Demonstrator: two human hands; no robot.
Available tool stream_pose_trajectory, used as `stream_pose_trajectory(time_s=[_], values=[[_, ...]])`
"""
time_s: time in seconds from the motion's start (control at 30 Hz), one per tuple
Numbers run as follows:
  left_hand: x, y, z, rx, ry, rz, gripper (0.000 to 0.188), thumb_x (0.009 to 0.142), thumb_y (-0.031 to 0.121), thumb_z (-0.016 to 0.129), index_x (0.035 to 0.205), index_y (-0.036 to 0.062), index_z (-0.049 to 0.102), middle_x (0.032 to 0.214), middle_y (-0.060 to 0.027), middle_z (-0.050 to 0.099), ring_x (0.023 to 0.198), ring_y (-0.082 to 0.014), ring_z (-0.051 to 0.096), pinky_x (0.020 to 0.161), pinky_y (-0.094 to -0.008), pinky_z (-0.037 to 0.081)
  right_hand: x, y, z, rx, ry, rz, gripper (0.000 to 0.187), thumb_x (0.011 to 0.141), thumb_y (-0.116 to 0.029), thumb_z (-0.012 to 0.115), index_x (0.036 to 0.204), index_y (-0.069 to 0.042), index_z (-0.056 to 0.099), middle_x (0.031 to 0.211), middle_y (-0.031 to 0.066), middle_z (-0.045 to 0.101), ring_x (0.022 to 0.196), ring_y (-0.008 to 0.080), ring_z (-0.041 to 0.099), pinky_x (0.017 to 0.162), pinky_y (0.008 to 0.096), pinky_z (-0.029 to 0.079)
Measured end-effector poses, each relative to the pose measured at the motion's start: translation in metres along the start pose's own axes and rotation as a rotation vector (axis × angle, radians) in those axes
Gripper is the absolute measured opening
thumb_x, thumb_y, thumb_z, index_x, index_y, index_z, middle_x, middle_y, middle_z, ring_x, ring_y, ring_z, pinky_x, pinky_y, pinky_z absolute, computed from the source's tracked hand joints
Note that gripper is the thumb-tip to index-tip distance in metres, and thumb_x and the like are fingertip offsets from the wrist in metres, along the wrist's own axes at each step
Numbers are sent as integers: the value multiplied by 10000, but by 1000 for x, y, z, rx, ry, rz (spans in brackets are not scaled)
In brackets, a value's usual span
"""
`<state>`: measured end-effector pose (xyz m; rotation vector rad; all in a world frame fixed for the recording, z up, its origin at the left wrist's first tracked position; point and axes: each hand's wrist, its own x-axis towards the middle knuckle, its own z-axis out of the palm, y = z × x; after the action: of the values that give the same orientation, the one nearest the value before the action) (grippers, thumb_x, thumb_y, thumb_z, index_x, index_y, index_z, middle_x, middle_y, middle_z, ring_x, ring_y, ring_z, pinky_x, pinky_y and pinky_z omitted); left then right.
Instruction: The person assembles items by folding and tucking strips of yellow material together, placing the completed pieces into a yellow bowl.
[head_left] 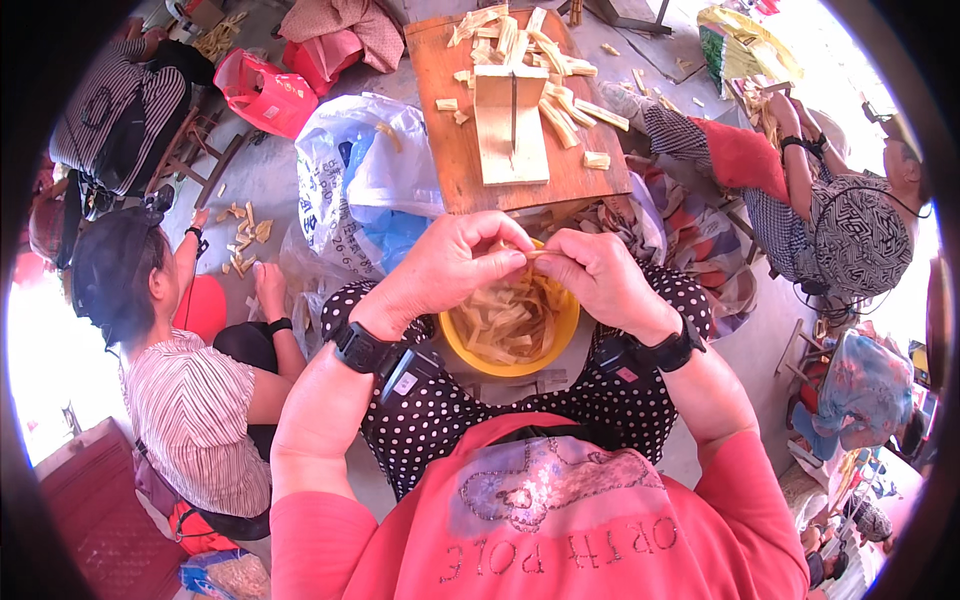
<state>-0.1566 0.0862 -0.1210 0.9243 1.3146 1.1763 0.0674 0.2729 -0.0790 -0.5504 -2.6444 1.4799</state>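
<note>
Over a yellow basin [512, 369] in my lap, my left hand [440, 268] and my right hand [612, 285] meet, thumbs and fingertips pinched. A small pale yellow strip [536, 254] shows between them, held from both sides. More thin, pale shreds [505, 325] lie loosely inside the basin, beneath my fingers. Just beyond my hands is a brown wooden board [447, 130], carrying a light wooden block [508, 150] with a dark upright slit or blade in it. Thick yellowish pieces [510, 42] are heaped at the board's far end, with several beside the block.
White and blue plastic bags [350, 190] crowd the board's left side. A person in a striped shirt [200, 420] sits close on my left; another in patterned clothes [845, 230] sits at the right. A red bag [262, 92] stands far left. Pieces [245, 235] litter the floor.
</note>
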Motion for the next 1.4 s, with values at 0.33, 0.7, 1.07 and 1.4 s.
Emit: stream_pose_trajectory(time_s=[0.33,0.7,1.07,1.4], values=[[43,-2,-20,-387,-46,-10,234,1185,29,892,1414,46,845,1157,-21,870,979,-117,852,909,-291,701,33,50,-38,719,-266,433,475,1320,-489,746,1189,-60,902,938,-119,635,875,27,527,781,244,418],[134,-4,-91,-470,169,-30,179,1252,117,810,1420,56,827,1168,-80,865,924,-140,813,863,-295,679,140,74,-85,523,-31,164,272,1236,-183,865,1414,16,817,1161,-43,802,1015,51,694,869,263,573],[207,-35,-138,-478,241,47,181,1260,138,805,1409,44,847,1182,-83,868,962,-141,814,898,-307,680,209,122,-88,281,86,130,204,1246,-131,817,1407,-8,795,1076,15,853,923,96,761,832,304,633],[224,-69,-148,-443,384,-90,201,1276,186,797,1417,51,845,1162,-55,880,904,-115,803,840,-284,662,212,170,-94,286,277,249,186,1229,-192,833,1215,-8,820,950,31,811,822,116,742,729,325,594]])
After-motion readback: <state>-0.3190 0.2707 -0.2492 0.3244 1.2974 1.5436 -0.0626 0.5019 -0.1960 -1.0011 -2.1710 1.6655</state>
